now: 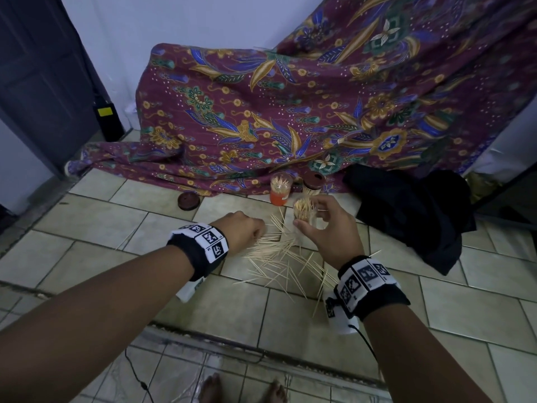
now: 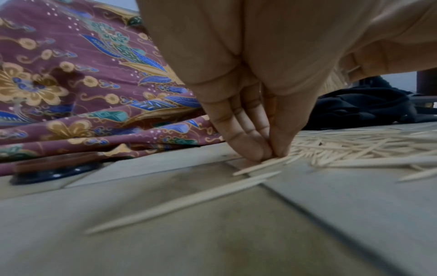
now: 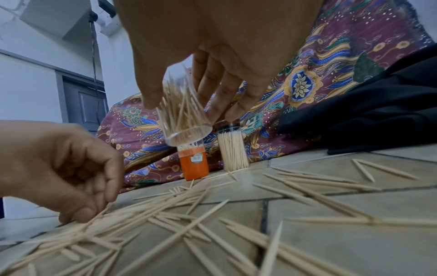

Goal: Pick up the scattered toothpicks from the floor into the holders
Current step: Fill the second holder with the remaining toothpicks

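Several pale wooden toothpicks [image 1: 279, 257] lie scattered on the tiled floor [image 1: 101, 222]. My left hand [image 1: 258, 234] is down at the pile's left edge, and its fingertips [image 2: 279, 149] pinch a toothpick [image 2: 257, 166] against the floor. My right hand [image 1: 308, 216] holds a clear holder [image 1: 303, 212] partly filled with toothpicks, tilted just above the pile; in the right wrist view the clear holder [image 3: 187, 119] sits between thumb and fingers. Behind it stand an orange holder [image 1: 280, 189] with toothpicks and a full lidded holder [image 1: 313, 184].
A brown lid [image 1: 189, 201] lies on the floor left of the holders. A patterned purple cloth [image 1: 290, 112] drapes behind them, with a black cloth [image 1: 412, 210] heaped at the right. A dark door [image 1: 37, 82] stands at the far left. A thin cable [image 1: 136, 373] runs near my bare feet [image 1: 212, 388].
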The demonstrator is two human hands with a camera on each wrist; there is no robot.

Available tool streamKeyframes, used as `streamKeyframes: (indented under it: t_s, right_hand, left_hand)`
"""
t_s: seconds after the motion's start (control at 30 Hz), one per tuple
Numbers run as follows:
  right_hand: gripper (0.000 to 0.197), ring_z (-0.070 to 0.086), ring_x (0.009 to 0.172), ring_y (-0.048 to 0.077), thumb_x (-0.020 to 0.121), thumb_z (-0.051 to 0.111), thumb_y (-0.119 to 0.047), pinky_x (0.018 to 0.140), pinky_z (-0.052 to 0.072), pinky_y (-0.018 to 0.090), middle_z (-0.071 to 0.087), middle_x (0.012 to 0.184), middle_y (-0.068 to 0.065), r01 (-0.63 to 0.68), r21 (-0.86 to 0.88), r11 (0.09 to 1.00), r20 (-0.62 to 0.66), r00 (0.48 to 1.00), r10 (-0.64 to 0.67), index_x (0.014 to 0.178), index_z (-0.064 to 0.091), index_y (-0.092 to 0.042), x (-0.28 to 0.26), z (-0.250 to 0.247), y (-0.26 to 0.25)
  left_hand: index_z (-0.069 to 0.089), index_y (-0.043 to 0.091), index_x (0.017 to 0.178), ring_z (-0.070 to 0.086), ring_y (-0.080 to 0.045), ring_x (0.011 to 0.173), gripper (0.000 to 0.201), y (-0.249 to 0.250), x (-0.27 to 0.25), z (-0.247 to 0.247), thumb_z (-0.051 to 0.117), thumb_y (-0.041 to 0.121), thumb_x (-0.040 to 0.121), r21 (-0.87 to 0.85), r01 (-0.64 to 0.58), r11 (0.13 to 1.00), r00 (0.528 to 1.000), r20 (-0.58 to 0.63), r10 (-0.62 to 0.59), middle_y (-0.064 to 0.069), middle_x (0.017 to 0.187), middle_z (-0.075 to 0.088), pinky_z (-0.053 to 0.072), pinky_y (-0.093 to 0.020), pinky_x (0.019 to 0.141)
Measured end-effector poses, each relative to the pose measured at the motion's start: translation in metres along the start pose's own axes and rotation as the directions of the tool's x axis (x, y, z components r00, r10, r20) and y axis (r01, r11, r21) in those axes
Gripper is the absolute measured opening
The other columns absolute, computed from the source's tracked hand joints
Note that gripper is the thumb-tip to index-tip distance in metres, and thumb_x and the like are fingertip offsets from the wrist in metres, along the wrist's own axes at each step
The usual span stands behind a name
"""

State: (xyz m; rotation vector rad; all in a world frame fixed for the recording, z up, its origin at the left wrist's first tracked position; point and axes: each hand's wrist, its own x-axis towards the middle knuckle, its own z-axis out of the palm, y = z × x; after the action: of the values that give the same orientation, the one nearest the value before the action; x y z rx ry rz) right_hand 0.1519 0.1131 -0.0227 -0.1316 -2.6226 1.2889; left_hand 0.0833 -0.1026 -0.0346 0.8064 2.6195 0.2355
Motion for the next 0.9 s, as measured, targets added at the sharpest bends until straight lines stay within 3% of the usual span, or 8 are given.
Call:
streamKeyframes:
  t_s: [0.13, 0.2, 0.27, 0.4, 0.5, 0.6, 0.73, 0.9]
  right_hand:
    - [0.045, 0.056, 0.093, -0.007, 0.077, 0.081, -0.035, 0.081, 0.044, 0.013, 0.063, 0.106, -0.018, -0.016, -0.006, 1.000, -0.017, 1.000, 0.016, 0.113, 0.056, -0.031, -0.001, -0.003, 0.004]
    - [0.045, 0.058, 0.096, -0.001, 0.077, 0.081, -0.036, 0.084, 0.047, 0.018, 0.063, 0.107, -0.018, -0.023, -0.007, 1.000, -0.030, 0.999, 0.023, 0.114, 0.056, -0.031, -0.003, -0.005, 0.006]
    - [0.046, 0.058, 0.098, 0.001, 0.077, 0.081, -0.037, 0.085, 0.048, 0.021, 0.063, 0.107, -0.018, -0.032, -0.020, 0.999, -0.031, 0.999, 0.032, 0.114, 0.056, -0.031, -0.004, -0.007, 0.008]
    - [0.048, 0.058, 0.098, 0.001, 0.076, 0.082, -0.038, 0.086, 0.049, 0.024, 0.062, 0.107, -0.018, -0.050, -0.028, 0.998, -0.029, 0.998, 0.049, 0.115, 0.055, -0.030, -0.005, -0.008, 0.010]
    - [0.047, 0.058, 0.098, -0.001, 0.076, 0.081, -0.038, 0.085, 0.048, 0.022, 0.062, 0.105, -0.021, -0.048, -0.028, 0.998, -0.023, 0.999, 0.047, 0.114, 0.055, -0.031, -0.005, -0.007, 0.011]
    - [0.045, 0.055, 0.092, -0.009, 0.076, 0.081, -0.038, 0.078, 0.043, 0.012, 0.060, 0.101, -0.024, -0.059, -0.032, 0.998, -0.031, 0.998, 0.058, 0.112, 0.055, -0.033, -0.005, -0.010, 0.011]
    - [0.045, 0.050, 0.088, -0.017, 0.076, 0.082, -0.037, 0.073, 0.037, 0.002, 0.059, 0.101, -0.023, -0.063, -0.031, 0.997, -0.055, 0.997, 0.062, 0.112, 0.055, -0.032, -0.003, -0.013, 0.014]
    - [0.045, 0.052, 0.087, -0.013, 0.076, 0.082, -0.036, 0.074, 0.040, 0.006, 0.059, 0.101, -0.022, -0.073, -0.026, 0.997, -0.070, 0.995, 0.071, 0.112, 0.056, -0.031, -0.003, -0.014, 0.015]
  left_hand:
    - [0.061, 0.027, 0.105, 0.061, -0.023, 0.099, 0.016, 0.000, 0.008, -0.002, 0.059, 0.024, 0.089, -0.061, -0.073, 0.995, 0.993, -0.093, 0.068, 0.000, 0.106, 0.065, 0.051, -0.033, 0.086]
    - [0.052, 0.028, 0.130, 0.050, -0.022, 0.121, 0.047, -0.005, 0.015, -0.004, 0.062, 0.045, 0.088, 0.003, -0.128, 0.992, 0.990, -0.055, 0.128, 0.000, 0.132, 0.054, 0.042, -0.034, 0.101]
    - [0.031, 0.023, 0.148, 0.029, -0.021, 0.140, 0.087, -0.007, 0.020, -0.005, 0.062, 0.066, 0.079, 0.086, -0.194, 0.977, 0.979, 0.081, 0.187, -0.001, 0.155, 0.030, 0.027, -0.035, 0.115]
    - [0.013, 0.019, 0.153, 0.014, -0.022, 0.147, 0.124, 0.001, 0.031, -0.010, 0.063, 0.083, 0.059, 0.211, -0.321, 0.923, 0.936, 0.222, 0.275, -0.004, 0.161, 0.010, 0.016, -0.037, 0.120]
    - [0.008, 0.021, 0.153, 0.005, -0.023, 0.149, 0.132, 0.013, 0.037, -0.013, 0.063, 0.087, 0.054, 0.278, -0.357, 0.892, 0.919, 0.276, 0.282, -0.005, 0.162, 0.001, 0.010, -0.041, 0.121]
    - [0.004, 0.021, 0.154, 0.004, -0.024, 0.149, 0.137, 0.019, 0.040, -0.013, 0.064, 0.087, 0.050, 0.325, -0.333, 0.885, 0.917, 0.328, 0.225, -0.005, 0.162, -0.001, 0.009, -0.042, 0.121]
    - [0.016, 0.015, 0.150, 0.030, -0.024, 0.138, 0.135, 0.016, 0.034, -0.010, 0.066, 0.087, 0.047, 0.307, -0.333, 0.891, 0.926, 0.285, 0.248, -0.005, 0.155, 0.022, 0.030, -0.039, 0.114]
    - [0.031, 0.018, 0.143, 0.040, -0.020, 0.123, 0.115, 0.017, 0.018, -0.005, 0.068, 0.081, 0.055, 0.240, -0.312, 0.919, 0.940, 0.217, 0.262, -0.002, 0.138, 0.040, 0.040, -0.033, 0.103]
